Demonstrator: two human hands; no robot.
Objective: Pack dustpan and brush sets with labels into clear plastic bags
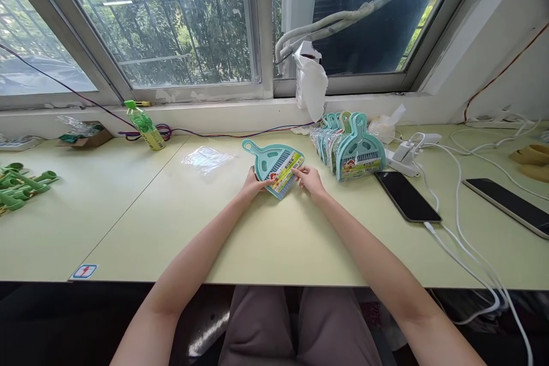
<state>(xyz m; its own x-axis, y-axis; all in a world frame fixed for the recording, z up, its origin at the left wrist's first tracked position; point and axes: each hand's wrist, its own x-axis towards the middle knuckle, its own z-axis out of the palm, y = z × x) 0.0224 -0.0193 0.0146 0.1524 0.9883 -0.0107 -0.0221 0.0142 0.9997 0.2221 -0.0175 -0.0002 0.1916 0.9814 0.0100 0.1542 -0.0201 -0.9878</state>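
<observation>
A small teal dustpan and brush set [263, 159] with a yellow-green printed label [285, 171] is held just above the table in front of me, its handle tilted to the upper left. My left hand [254, 182] grips its lower left edge, thumb on the front. At the right edge, my right hand [310, 180] pinches the label side with its fingertips. Blue-grey bristles show below the label. To the right stands a row of similar dustpan sets [360, 146] in clear wrapping. A flat clear plastic bag [206, 158] lies to the left.
A green drink bottle [144, 126] and an open brown box [88, 136] stand by the window. Green handled items [23, 186] lie far left. Two phones, a black one [407, 195] and another [510, 206], lie right, near a power strip [403, 161] and white cables [458, 211].
</observation>
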